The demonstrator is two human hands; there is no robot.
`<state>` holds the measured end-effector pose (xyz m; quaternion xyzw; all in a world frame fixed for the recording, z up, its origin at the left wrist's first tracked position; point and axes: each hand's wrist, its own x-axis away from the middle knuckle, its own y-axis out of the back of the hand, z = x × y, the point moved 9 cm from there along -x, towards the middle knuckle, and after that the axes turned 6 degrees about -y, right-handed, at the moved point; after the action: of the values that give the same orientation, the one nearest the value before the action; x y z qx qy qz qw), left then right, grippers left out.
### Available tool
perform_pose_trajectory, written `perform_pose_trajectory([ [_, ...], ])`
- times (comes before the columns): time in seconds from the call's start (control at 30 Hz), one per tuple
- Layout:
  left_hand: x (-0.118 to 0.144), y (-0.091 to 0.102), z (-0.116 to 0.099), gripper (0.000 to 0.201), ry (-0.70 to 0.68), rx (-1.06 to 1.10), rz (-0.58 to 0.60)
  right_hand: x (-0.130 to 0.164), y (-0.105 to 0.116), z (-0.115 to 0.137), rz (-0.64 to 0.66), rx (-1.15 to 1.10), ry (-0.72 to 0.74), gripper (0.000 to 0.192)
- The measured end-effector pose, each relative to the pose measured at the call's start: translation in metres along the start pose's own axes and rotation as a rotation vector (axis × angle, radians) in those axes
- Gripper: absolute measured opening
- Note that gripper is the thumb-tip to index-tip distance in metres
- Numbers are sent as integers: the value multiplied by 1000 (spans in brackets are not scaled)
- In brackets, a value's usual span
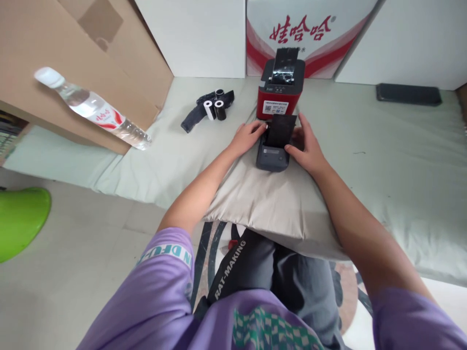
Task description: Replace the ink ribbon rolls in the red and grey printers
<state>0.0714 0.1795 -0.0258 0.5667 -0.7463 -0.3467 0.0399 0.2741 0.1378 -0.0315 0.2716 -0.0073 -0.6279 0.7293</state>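
A small dark grey printer [273, 159] stands on the pale cloth in front of me, a black strip or raised flap [281, 130] rising from its top. My left hand [251, 136] presses its fingertips to the printer's left side, near the top. On the opposite side my right hand [306, 148] grips it, thumb on the front edge and the other fingers partly hidden behind. Just beyond stands a red and black printer box [265, 99] with a white label and a black strip [284, 68] on top.
Several small rolls [219, 111] and crumpled black strips [195, 116] lie to the left. A water bottle [93, 108] leans beside a cardboard box [138, 63]. A black phone-like slab [408, 94] lies at right. White cartons [207, 39] line the back.
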Motion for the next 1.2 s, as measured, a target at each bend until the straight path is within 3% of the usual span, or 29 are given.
perform_pose_trajectory([
  [0.2, 5, 7, 8, 35, 81, -33, -174, -1, -2, 2, -10, 37, 6, 106],
  [0.37, 4, 12, -7, 22, -69, -59, -219, 5, 1, 25, -61, 101, 84, 80],
  [0.47, 2, 15, -13, 21, -169, -69, -242, 8, 6, 41, -116, -55, 137, 63],
  [0.57, 1, 15, -15, 21, -215, -66, -232, 7, 13, 43, -162, -257, 130, 62],
  [0.7, 3, 10, -25, 17, -268, -81, -156, 4, 12, 40, -166, -254, 74, 61],
  [0.9, 5, -5, -47, 21, -373, -71, 58, 18, -17, 63, -53, -93, 129, 61],
  [1.1, 6, -6, -58, 30, -173, -208, 298, 25, -14, 64, -257, -92, 90, 68],
  [1.2, 5, -1, -63, 30, -59, -338, 332, 25, -15, 61, -281, -60, 44, 72],
])
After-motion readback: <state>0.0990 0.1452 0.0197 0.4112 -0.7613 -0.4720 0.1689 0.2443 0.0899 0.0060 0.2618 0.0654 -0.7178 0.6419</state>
